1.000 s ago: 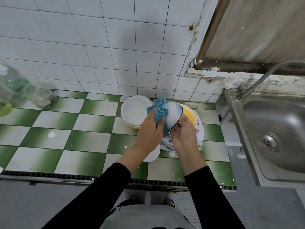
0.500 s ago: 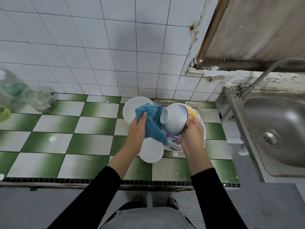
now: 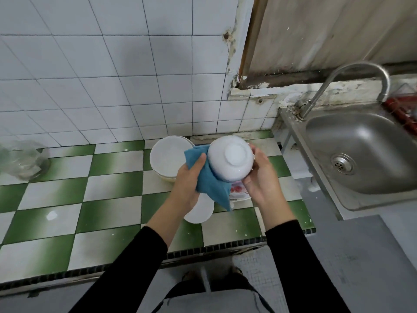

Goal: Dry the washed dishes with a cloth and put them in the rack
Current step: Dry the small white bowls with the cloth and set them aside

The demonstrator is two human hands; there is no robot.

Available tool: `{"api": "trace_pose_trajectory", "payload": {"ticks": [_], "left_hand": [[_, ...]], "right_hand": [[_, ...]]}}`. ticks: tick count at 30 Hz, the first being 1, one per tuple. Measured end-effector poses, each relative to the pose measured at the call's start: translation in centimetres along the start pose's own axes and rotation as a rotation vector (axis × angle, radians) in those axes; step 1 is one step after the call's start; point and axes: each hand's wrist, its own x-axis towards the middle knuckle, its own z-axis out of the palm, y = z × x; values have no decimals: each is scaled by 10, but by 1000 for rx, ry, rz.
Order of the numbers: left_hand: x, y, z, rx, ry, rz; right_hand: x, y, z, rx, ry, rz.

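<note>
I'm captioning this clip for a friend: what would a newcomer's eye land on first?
At the centre, an upturned white ceramic bowl, foot ring toward the camera, is held by the right hand while the left hand presses a blue cloth to its side. Beneath lies the green-and-white checked tile counter, and a stainless steel sink sits at the right.

A surface (image 3: 67,199) of green and white checked tiles runs along a white tiled wall (image 3: 90,75), and a clear glass jar (image 3: 24,159), blurred, stands at its far left. To the right, just beside the surface, is a steel sink (image 3: 293,132) with a round drain (image 3: 342,164) and a curved tap (image 3: 320,91) at its back corner. A worn, stained panel (image 3: 327,35) fills the upper right above cracked plaster, and grey floor (image 3: 361,267) shows below.
</note>
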Motion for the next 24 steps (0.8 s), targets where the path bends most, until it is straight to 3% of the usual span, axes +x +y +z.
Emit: {"api": "trace_pose_trajectory", "payload": {"ticks": [4,9,14,24], "left_hand": [[1,-5,26,33,-40,0],[2,-15,70,97,-100,-8],[-7,-31,131,122,-250,-6],[-62,-124,319,201,-509,-108]], "right_hand": [[-4,-6,-19,-286,39,-87],[-10,-27,-62,-625,-29,-224],[-27,-68,-119,-704,-49,-396],[-101,-184,-300,-685,322,-565]]}}
